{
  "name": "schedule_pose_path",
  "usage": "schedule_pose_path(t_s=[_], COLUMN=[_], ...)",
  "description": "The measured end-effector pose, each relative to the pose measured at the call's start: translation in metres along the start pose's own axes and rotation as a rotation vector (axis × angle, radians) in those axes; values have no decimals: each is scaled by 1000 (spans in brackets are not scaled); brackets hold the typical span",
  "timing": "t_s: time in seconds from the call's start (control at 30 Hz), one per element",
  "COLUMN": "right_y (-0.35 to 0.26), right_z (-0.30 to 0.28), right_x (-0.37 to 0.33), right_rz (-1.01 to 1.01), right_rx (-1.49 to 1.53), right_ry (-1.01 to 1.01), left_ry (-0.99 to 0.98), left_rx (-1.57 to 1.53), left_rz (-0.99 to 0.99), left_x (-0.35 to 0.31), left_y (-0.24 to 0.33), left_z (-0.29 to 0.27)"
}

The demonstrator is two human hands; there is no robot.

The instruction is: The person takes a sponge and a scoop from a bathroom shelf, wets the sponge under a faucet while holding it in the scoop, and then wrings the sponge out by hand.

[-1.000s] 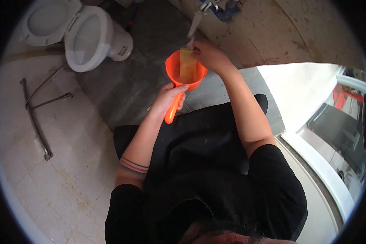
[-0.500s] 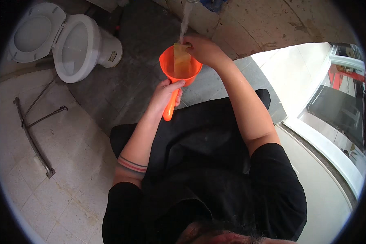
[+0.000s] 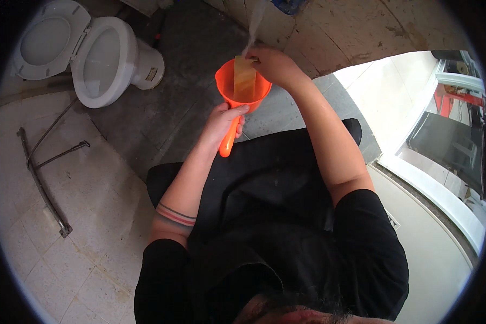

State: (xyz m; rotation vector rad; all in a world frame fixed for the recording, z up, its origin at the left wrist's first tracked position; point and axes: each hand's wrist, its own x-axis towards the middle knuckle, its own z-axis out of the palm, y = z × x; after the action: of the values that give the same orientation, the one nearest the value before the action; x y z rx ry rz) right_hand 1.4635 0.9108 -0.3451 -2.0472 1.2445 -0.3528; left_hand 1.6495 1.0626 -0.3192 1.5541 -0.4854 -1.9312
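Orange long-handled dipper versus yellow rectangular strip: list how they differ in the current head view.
Colour: the orange dipper is bright orange; the yellow strip is a paler, uneven yellow.
Shape: the dipper has a round bowl and a handle, while the strip is a narrow rectangle.
Hold: the left hand grips the dipper's handle; the right hand holds the strip by its upper end.
Shared: both are in hand.

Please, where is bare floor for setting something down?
Grey floor, seen between the toilet and the orange dipper, looks bare. It is crowded at the dipper: right hand, yellow strip and water stream are close together, with the left hand gripping the handle.
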Motion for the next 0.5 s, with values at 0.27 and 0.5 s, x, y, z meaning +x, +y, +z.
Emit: schedule_pose_path(t_s=[0.27, 0.5], right_y=[-17, -72], right_z=[-12, -86], right_x=[-9, -28], right_rz=[106, 123], right_rx=[-112, -70], right_ry=[88, 698], left_ry=[-11, -8], left_rx=[33, 59], left_rz=[42, 54], left_x=[4, 2], left_y=[-5, -5], left_z=[-3, -4])
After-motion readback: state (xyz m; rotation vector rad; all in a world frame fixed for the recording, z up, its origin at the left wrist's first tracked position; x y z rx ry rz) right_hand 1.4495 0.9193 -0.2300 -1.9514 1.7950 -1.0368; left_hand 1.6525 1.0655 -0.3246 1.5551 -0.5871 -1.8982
